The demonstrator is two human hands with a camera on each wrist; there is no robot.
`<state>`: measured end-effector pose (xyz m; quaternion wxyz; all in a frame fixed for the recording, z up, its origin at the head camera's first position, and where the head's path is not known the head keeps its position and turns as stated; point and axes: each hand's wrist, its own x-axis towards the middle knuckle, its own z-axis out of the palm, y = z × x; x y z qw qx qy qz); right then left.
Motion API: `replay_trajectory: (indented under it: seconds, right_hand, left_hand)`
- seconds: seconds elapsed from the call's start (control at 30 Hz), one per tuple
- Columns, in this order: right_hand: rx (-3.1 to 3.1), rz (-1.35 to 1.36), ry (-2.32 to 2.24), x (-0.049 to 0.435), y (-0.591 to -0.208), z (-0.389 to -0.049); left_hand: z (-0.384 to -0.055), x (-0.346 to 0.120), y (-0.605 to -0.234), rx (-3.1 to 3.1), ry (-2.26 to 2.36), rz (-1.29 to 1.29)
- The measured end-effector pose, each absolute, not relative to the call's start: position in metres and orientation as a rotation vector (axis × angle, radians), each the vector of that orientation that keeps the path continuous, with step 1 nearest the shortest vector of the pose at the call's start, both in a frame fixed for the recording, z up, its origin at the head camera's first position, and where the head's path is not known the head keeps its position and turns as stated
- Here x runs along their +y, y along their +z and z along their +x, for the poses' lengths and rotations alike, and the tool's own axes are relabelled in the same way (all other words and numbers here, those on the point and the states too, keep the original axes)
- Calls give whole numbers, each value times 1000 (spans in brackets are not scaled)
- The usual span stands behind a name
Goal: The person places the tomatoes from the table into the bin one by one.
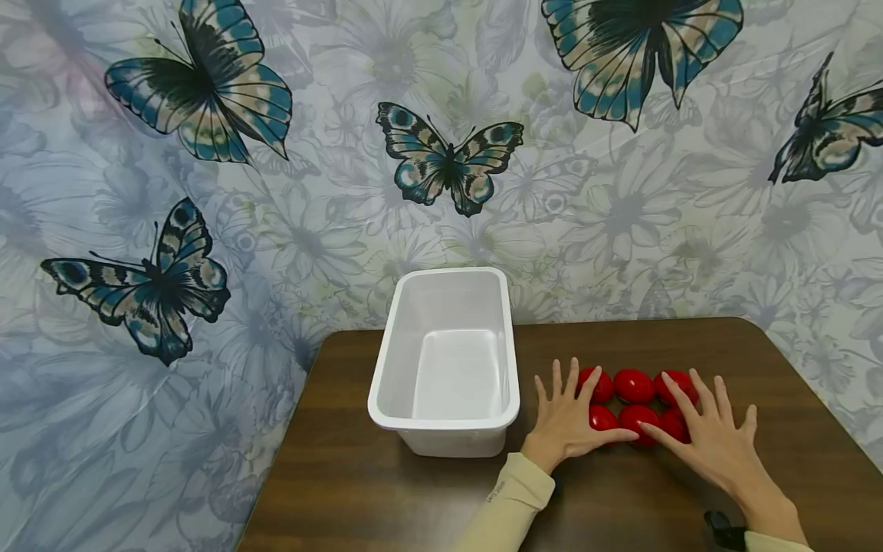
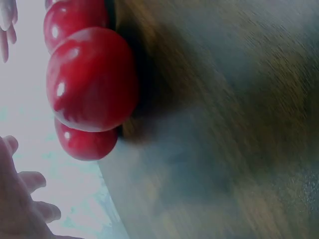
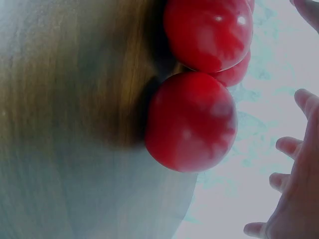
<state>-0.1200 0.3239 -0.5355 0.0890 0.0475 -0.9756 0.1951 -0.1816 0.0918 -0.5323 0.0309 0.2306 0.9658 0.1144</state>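
A butterfly-printed backdrop point(image 1: 310, 192) rises behind the brown, wood-grained counter point(image 1: 331, 475). The left hand point(image 1: 567, 422) and right hand point(image 1: 719, 443) splay wide, gripping nothing, by glossy red balls point(image 1: 633, 386).

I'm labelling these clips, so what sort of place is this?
Likely an indoor tabletop recording setup, though I can't be certain: a brown table stands before a butterfly-patterned backdrop, bearing a white bin and red round objects.

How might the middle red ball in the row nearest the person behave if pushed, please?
The middle red ball would probably roll easily, being round on a flat brown table. Its glossy surface suggests it could feel slippery. The neighbouring red balls beside and behind it would likely check its travel in those directions.
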Motion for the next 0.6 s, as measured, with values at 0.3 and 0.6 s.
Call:
replay_trajectory:
  seconds: [0.3, 0.6]
  right_hand:
    - [-2815, 172, 761, 306, -534, -110]
    - [-2538, 286, 1151, 275, -523, -99]
  left_hand:
    - [-166, 84, -520, 2906, 574, 738]
    - [-126, 35, -444, 2718, 998, 1127]
